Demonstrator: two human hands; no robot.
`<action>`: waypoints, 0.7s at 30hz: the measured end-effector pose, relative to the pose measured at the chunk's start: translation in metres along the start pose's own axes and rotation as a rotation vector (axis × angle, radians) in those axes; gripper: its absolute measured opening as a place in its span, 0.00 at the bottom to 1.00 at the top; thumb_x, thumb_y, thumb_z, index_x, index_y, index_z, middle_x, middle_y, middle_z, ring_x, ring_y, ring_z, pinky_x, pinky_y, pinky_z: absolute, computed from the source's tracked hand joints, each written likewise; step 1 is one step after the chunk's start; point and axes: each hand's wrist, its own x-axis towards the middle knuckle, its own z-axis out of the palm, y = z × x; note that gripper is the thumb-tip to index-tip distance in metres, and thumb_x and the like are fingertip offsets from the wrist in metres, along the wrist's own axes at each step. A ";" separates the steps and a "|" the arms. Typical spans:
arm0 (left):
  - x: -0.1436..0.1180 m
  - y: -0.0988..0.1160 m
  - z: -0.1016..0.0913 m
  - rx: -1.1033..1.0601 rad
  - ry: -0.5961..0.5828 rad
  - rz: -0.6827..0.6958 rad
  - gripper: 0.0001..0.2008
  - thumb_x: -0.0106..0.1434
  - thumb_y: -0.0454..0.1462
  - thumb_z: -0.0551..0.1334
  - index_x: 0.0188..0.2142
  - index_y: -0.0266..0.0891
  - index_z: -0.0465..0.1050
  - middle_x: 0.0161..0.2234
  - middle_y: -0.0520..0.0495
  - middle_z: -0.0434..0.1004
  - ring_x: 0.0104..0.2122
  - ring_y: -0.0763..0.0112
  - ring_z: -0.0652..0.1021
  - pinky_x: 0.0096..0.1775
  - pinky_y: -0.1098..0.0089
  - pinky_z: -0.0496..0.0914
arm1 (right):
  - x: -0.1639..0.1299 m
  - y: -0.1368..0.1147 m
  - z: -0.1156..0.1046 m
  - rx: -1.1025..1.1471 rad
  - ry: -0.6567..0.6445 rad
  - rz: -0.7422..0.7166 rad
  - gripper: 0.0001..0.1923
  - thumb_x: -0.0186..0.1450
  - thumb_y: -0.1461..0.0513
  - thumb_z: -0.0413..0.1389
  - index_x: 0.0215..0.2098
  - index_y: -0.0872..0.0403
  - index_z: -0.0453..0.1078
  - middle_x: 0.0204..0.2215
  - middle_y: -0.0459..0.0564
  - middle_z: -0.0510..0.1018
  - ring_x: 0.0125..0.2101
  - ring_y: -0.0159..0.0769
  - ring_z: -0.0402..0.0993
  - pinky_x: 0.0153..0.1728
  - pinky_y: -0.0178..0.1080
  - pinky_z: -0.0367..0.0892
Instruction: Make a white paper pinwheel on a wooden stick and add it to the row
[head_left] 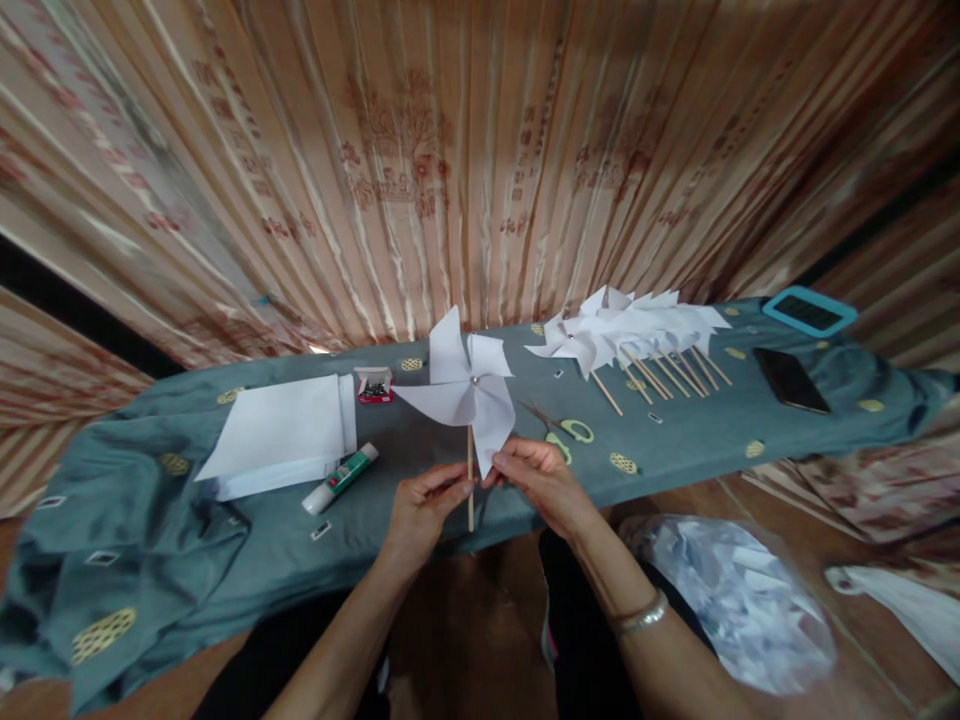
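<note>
Hands are holding a white pinwheel (463, 388) upright over the table (697, 440) edge. Left hand (420, 510) is pinching its stick (470, 480); right hand (536, 478) is pinching the lower blade tip. Scissors (559, 428) are lying just right, glue stick (341, 478) and paper stack (281, 432) left, finished pinwheels (622, 335) behind right.

The left hand (420, 505) covers part of the stick (470, 480), so how tightly it grips cannot be seen. The small box (373, 385) is too tiny to tell what is inside. The white cloth (900, 600) is cut off by the right edge. The label on the glue stick (341, 478) is too small to read.
</note>
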 end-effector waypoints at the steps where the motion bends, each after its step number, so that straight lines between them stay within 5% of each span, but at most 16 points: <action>1: 0.000 0.000 0.000 0.007 -0.012 0.006 0.10 0.43 0.39 0.71 0.28 0.40 0.82 0.31 0.45 0.83 0.33 0.60 0.79 0.42 0.64 0.71 | 0.000 -0.001 0.002 -0.006 -0.010 0.008 0.12 0.57 0.53 0.61 0.27 0.54 0.76 0.21 0.45 0.78 0.25 0.29 0.71 0.30 0.33 0.63; 7: 0.001 -0.004 -0.004 0.077 -0.070 0.063 0.09 0.48 0.37 0.68 0.31 0.41 0.82 0.28 0.50 0.82 0.31 0.64 0.78 0.36 0.70 0.70 | -0.003 -0.007 0.011 -0.080 -0.078 0.001 0.12 0.56 0.52 0.61 0.29 0.53 0.77 0.24 0.45 0.79 0.27 0.31 0.72 0.32 0.34 0.65; 11: 0.002 -0.008 -0.007 0.069 -0.044 0.042 0.08 0.48 0.37 0.68 0.29 0.41 0.82 0.27 0.50 0.82 0.31 0.64 0.78 0.38 0.69 0.70 | -0.005 -0.011 -0.004 -0.144 -0.060 -0.026 0.13 0.59 0.52 0.59 0.28 0.54 0.77 0.21 0.46 0.78 0.24 0.30 0.71 0.29 0.34 0.64; 16: 0.002 -0.009 -0.009 0.030 -0.036 -0.031 0.09 0.44 0.38 0.69 0.29 0.41 0.82 0.31 0.49 0.83 0.34 0.63 0.79 0.42 0.68 0.70 | 0.003 -0.015 -0.035 -0.075 0.364 -0.176 0.13 0.54 0.52 0.62 0.26 0.54 0.75 0.20 0.46 0.77 0.19 0.26 0.66 0.23 0.32 0.61; 18: 0.001 -0.008 -0.008 0.022 -0.057 -0.049 0.10 0.44 0.38 0.69 0.29 0.40 0.82 0.31 0.48 0.83 0.34 0.63 0.79 0.41 0.68 0.70 | 0.009 -0.015 -0.044 -0.076 0.544 -0.264 0.11 0.52 0.54 0.64 0.30 0.52 0.76 0.25 0.46 0.79 0.24 0.28 0.70 0.28 0.33 0.64; 21: 0.000 -0.007 -0.007 0.031 -0.091 -0.056 0.10 0.43 0.38 0.70 0.27 0.40 0.82 0.30 0.47 0.84 0.34 0.63 0.80 0.41 0.68 0.71 | 0.014 -0.014 -0.048 -0.127 0.609 -0.315 0.14 0.51 0.55 0.65 0.35 0.50 0.77 0.34 0.48 0.81 0.35 0.34 0.74 0.39 0.37 0.67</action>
